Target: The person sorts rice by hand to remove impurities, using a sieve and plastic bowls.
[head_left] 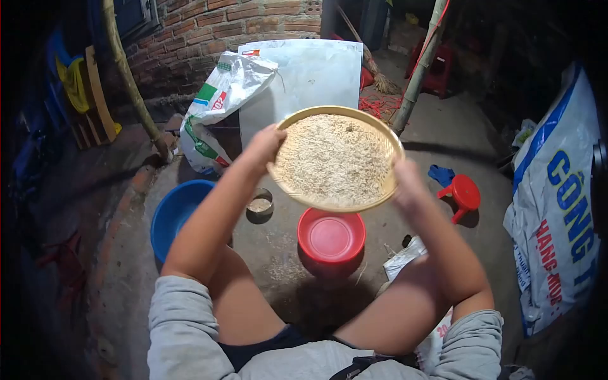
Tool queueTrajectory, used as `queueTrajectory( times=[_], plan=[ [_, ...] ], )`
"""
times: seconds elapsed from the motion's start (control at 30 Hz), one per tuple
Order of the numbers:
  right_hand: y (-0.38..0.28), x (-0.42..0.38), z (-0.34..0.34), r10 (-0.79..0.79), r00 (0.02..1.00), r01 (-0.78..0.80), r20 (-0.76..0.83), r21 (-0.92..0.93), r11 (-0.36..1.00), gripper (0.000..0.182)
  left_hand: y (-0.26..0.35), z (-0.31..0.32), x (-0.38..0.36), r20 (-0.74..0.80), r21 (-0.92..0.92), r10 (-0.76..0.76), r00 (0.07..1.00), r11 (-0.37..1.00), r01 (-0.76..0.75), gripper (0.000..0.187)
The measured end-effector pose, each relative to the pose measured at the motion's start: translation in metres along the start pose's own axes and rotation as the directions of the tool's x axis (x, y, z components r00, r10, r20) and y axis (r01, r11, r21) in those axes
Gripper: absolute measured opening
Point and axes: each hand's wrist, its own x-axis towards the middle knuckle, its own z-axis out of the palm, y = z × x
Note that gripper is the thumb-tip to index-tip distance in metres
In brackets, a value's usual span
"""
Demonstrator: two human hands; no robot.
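Note:
A round woven tray (288,188) is held up in front of me, with a layer of pale grains (332,158) spread over it. My left hand (267,147) is closed on its left rim. On the right rim is my right hand (408,182), blurred, with its fingers at the edge. Below the tray, a red basin (331,235) stands on the floor. To its left are a small metal bowl (259,205) with some pale grain inside and a blue basin (180,212), partly behind my left forearm.
A white board (316,73) and a printed sack (218,95) stand ahead. At the right are a red stool (465,192), a blue cloth (441,174) and a large printed banner (557,209). Bamboo poles (421,69) rise on both sides; a broom (383,82) lies behind.

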Motion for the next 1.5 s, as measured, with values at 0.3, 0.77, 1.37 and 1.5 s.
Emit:
queueTrajectory(
  times=[0.3, 0.77, 1.37, 1.5],
  plan=[
    [0.023, -0.001, -0.007, 0.055, 0.998, -0.057, 0.041, 0.047, 0.997, 0.038, -0.008, -0.002, -0.003, 0.028, -0.024, -0.04, 0.999, 0.999, 0.041, 0.03],
    [-0.015, -0.005, -0.01, 0.321, 0.94, -0.328, 0.116, 0.046, 0.944, 0.032, -0.019, 0.039, -0.037, -0.176, -0.056, -0.042, 0.983, 0.998, 0.032, 0.029],
    [-0.001, 0.045, -0.032, 0.129, 0.96, -0.133, 0.247, -0.002, 0.991, 0.027, -0.011, 0.026, -0.019, -0.103, 0.06, -0.009, 0.995, 0.998, 0.015, 0.029],
    [-0.013, 0.015, -0.02, -0.442, 0.894, 0.402, 0.07, -0.559, 0.726, 0.026, -0.017, 0.026, -0.01, -0.125, -0.023, 0.07, 0.99, 0.997, -0.073, 0.028]
  ],
)
